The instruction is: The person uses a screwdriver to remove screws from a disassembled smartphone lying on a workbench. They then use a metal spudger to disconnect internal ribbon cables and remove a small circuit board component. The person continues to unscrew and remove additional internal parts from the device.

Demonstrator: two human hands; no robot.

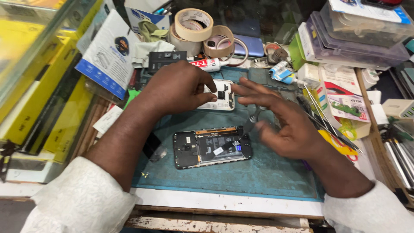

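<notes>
A worn teal rubber work mat (258,172) covers the middle of a crowded repair bench, its near edge running along a chipped white board. Yellow boxes behind a glass panel (30,64) line the bench's left edge; clear plastic storage cases (358,39) are stacked at the far right corner, and rolls of beige masking tape (194,23) stand along the far edge. At the mat's centre lies an opened black smartphone (212,147), back cover off, battery and circuit board exposed. Just beyond it, toward the mat's far edge, the left hand (179,88) grips a white phone back cover (222,96), thumb and curled fingers closed on its left end, hiding part of it. The right hand (280,123) hovers over the mat just right of the black phone, fingers spread and loosely bent, blurred; a thin metal tool (254,118) shows beneath them, though whether the fingers hold it cannot be told. Long tweezers and probes (327,121) crowd the mat's right edge, close against the right wrist.
</notes>
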